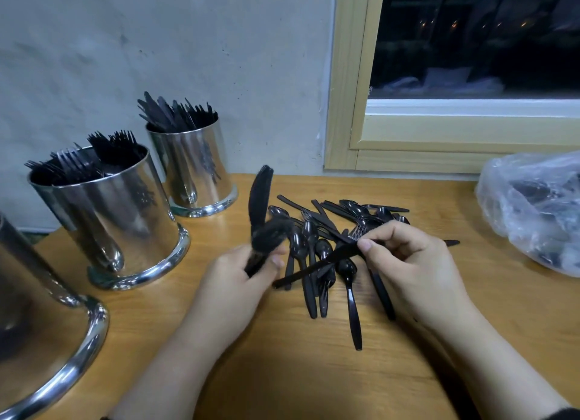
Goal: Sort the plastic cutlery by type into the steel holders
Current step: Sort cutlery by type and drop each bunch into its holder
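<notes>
Black plastic knife (317,267), light and probably slippery, is pinched at its blade by the right hand (405,259), while the left hand (248,272) grips a knife bundle (260,218).

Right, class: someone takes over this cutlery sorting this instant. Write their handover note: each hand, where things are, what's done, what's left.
Left hand grips a blurred bunch of knives, blades up.
Right hand pinches one knife above the mixed pile on the table.
Done: the middle holder has forks, the far holder what look like knives.
Left: drop the held knives, sort the pile; the nearest holder shows no contents, and the plastic bag holds more.
</notes>
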Motion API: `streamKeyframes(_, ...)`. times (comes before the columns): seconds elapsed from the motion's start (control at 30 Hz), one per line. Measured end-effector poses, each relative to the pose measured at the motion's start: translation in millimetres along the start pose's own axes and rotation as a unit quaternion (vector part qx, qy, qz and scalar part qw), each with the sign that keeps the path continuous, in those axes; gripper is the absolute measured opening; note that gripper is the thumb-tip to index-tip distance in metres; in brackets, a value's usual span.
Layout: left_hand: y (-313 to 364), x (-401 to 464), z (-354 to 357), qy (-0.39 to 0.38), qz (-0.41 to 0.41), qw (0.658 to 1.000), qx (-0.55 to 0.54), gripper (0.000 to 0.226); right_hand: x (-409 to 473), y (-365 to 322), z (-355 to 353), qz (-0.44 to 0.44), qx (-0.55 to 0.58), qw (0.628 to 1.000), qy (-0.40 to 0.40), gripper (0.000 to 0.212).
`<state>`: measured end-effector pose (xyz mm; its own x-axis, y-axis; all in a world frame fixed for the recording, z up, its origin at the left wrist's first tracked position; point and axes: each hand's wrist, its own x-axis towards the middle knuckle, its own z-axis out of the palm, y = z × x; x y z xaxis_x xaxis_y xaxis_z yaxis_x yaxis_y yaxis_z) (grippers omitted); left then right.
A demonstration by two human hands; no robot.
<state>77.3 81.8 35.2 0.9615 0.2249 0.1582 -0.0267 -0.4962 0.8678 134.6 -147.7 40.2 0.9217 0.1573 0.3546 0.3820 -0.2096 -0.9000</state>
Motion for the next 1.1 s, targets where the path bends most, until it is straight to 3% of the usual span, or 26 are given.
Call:
streamKeyframes(0.1, -1.3, -1.2, 7.3, -0.116, -0.006, 0.992, 0.047, 0.020, 0.1, -2.4, 2.3, 0.005, 0.059, 0.998, 0.006, 0.017)
streamKeyframes(0.23, -0.7, -1.0, 10.0, -0.143, -0.019, 0.990, -0.011, 0.011, -0.8, -4.8, 9.5, 0.019, 0.117, 0.993, 0.013, 0.016)
streamKeyframes(0.5, 7.8, -6.5, 10.7, -0.219, -0.004, 0.976, -0.016, 0.015, 2.0, -1.5, 18.1, 0.071, 0.255, 0.964, 0.029, 0.023)
streamKeyframes(0.7, 10.6, -10.4, 14.8, -0.282, -0.006, 0.957, -0.061, 0.023, -0.4, -0.1, 29.5, 0.110, 0.232, 0.966, 0.015, 0.036)
streamKeyframes(0.83, 10.7, -12.0, 16.5, -0.347, -0.012, 0.933, -0.097, 0.019, -6.0, -3.2, 35.9, 0.144, 0.213, 0.963, -0.077, 0.051)
streamKeyframes(0.93, 12.2, -14.7, 17.4, -0.380, -0.019, 0.917, -0.123, 0.016, -6.9, -6.5, 33.5, 0.172, 0.248, 0.948, -0.105, 0.035)
streamKeyframes(1.1, 15.3, -18.4, 21.3, -0.362, -0.015, 0.924, -0.118, 0.014, -6.9, -7.7, 28.2, 0.171, 0.246, 0.950, -0.089, 0.023)
